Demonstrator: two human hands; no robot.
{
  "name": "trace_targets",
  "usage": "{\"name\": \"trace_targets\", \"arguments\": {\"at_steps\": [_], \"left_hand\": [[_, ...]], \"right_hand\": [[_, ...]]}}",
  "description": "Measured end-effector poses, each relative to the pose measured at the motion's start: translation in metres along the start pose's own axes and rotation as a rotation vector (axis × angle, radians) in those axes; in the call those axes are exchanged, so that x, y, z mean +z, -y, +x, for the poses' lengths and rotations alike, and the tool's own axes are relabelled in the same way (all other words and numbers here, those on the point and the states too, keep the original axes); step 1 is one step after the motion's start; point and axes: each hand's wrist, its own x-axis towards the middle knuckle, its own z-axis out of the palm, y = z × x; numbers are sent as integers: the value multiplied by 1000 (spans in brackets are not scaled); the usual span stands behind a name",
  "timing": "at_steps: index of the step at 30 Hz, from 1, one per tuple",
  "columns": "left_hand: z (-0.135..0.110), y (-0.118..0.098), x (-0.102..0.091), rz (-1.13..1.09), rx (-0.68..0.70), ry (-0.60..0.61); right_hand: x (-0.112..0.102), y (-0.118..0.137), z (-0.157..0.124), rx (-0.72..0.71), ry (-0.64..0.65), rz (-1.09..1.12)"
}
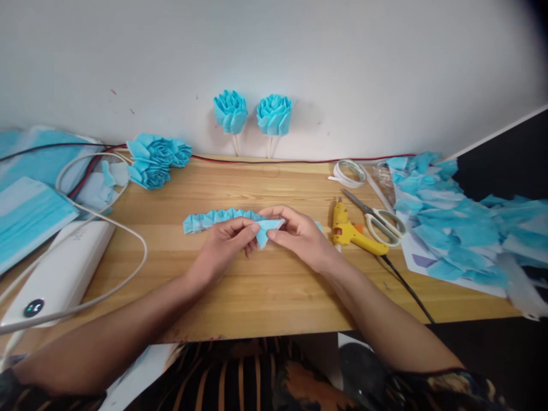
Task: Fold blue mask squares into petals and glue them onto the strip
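Note:
Between my two hands is a small folded piece of light blue fabric [266, 233], roughly a triangle pointing down. My left hand [233, 240] pinches its left side between thumb and fingers. At its right corner, the thumb and fingers of my right hand [299, 231] are closed on it too. Just behind my hands, a row of folded blue petals [205, 219] lies on the wooden table, its right part hidden by my hands. Right of my right hand rests a yellow glue gun [349, 228], nozzle pointing away from me.
Scissors [379, 222] and a tape roll [350, 173] lie beyond the glue gun. Blue fabric pieces [454, 228] are heaped at right. Two blue flowers [274, 114] on sticks lean against the wall; more flowers [154, 160] lie left. A white power bank [60, 274] and cable [143, 240] occupy the left.

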Motion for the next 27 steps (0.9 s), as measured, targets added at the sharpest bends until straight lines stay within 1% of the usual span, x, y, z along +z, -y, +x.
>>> {"name": "trace_targets", "arguments": {"at_steps": [4,10,18,21,25,27], "left_hand": [[0,1,0,-110,-12,30],[4,-7,-2,72,-36,68],[3,-9,-3,139,-1,95],[4,-5,-5,107,-18,82],[4,3,-8,-71,-55,51],[4,2,-8,-110,-77,60]], "right_hand": [[-3,2,-1,-2,-1,-25],[-1,2,-2,-10,36,-78],[0,3,-3,-38,62,-206],[-1,5,-4,-26,60,-213],[-2,6,-4,3,51,-167],[-3,7,-4,11,54,-134]]}}
